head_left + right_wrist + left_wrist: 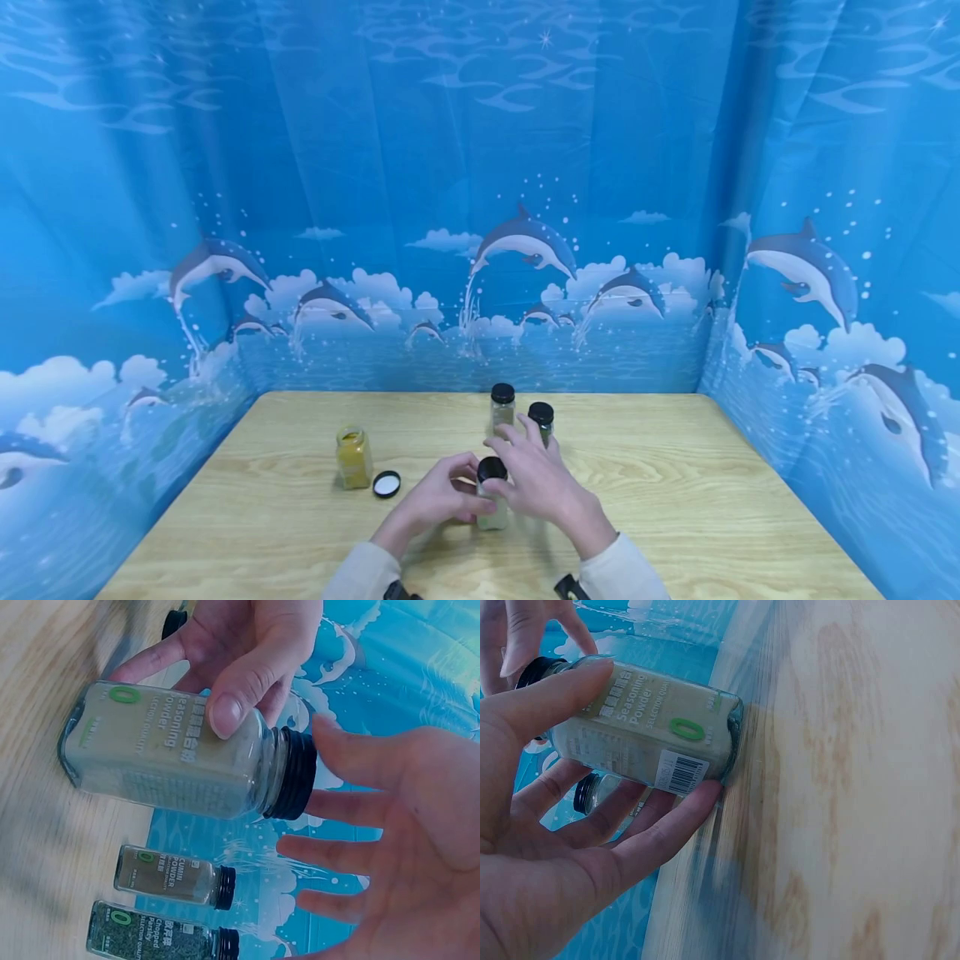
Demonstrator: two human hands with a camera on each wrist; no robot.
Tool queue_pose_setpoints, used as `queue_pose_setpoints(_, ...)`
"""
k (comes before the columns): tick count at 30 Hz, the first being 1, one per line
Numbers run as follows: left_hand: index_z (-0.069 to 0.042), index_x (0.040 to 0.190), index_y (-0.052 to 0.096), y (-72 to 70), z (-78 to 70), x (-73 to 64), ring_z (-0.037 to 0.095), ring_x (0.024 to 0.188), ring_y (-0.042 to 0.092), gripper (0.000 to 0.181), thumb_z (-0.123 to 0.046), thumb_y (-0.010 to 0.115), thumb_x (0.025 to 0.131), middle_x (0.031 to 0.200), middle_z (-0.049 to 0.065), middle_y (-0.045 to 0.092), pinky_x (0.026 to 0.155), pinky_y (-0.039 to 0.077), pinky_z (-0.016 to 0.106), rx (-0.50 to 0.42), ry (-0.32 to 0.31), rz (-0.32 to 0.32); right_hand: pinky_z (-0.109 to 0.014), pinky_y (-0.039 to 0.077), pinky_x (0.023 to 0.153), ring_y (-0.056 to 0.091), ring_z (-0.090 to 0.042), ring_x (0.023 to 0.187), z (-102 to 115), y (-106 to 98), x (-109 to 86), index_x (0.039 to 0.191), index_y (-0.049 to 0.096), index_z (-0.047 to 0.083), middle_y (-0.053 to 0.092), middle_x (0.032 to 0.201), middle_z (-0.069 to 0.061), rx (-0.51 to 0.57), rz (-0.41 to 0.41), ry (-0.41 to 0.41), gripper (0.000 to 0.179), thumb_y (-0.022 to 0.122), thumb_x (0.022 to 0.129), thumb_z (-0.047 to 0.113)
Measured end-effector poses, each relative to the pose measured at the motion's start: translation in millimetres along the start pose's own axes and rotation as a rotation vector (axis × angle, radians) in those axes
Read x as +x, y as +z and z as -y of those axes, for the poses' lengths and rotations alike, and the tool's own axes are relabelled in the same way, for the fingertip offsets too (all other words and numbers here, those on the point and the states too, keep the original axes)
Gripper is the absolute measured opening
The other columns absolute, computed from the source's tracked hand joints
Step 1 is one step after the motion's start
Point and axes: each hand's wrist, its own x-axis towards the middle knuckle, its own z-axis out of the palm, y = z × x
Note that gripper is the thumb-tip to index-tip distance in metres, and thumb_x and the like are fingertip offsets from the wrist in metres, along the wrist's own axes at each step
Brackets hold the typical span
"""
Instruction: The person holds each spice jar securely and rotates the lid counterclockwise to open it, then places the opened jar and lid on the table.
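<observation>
My left hand [438, 493] grips a glass jar of pale seasoning powder [641, 724], with the thumb on its labelled side and fingers under the opposite side. The jar stands upright near the front of the table, its black lid [294, 774] on. Beside that lid is my right hand [420, 825], its fingers spread and fairly straight. The right thumb and forefinger are right at the lid's edge. Just past the right hand stand a cumin powder jar [169, 874] and a chopped parsley jar [154, 930], both with black lids.
To the left stands a lidless jar of yellow powder [354, 460]. A black lid with a white inside [387, 484] lies next to it. The wooden table [712, 500] meets a blue dolphin-print curtain [420, 208] at the back and sides.
</observation>
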Motion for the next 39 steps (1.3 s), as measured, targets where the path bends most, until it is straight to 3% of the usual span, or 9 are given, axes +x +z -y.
queue_pose_setpoints(13,-0.004,0.107,0.061,0.6,0.1,1.4,0.019,0.095,0.072,0.034,-0.008,0.083,0.081,0.111,0.009,0.069,0.073,0.065,0.037,0.005,0.009,-0.004,-0.083,0.033,0.108,0.033,-0.048,0.15,-0.3,3.4,3.4,0.12,0.072,0.012,0.056,0.15,-0.015,-0.056,-0.072,0.036,0.05,0.078,0.087,0.049)
queue_pose_setpoints(19,-0.004,0.107,0.062,1.4,-0.5,1.0,0.019,0.094,0.072,0.034,-0.006,0.083,0.081,0.108,0.008,0.069,0.073,0.065,0.038,0.009,0.014,-0.006,-0.083,0.032,0.108,0.033,-0.048,0.15,0.0,2.7,2.5,0.112,0.074,0.011,0.058,0.148,-0.014,-0.041,-0.072,0.03,0.041,0.082,0.085,0.042)
queue_pose_setpoints(28,-0.005,0.108,0.063,0.7,-1.4,0.9,0.019,0.091,0.072,0.036,-0.008,0.084,0.08,0.106,0.009,0.07,0.073,0.065,0.036,0.009,-0.006,-0.007,-0.087,0.029,0.106,0.03,-0.05,0.151,1.7,1.9,-0.3,0.126,0.069,0.016,0.054,0.152,-0.015,-0.025,0.007,-0.024,0.04,0.08,0.087,0.017)
queue_pose_setpoints(39,-0.005,0.107,0.063,0.9,1.9,0.6,0.019,0.091,0.072,0.036,-0.008,0.085,0.079,0.105,0.009,0.07,0.073,0.064,0.035,-0.003,-0.002,-0.007,-0.088,0.027,0.106,0.029,-0.049,0.151,2.2,2.5,-1.2,0.129,0.068,0.016,0.053,0.152,-0.015,-0.015,0.024,-0.033,0.042,0.077,0.088,0.012)
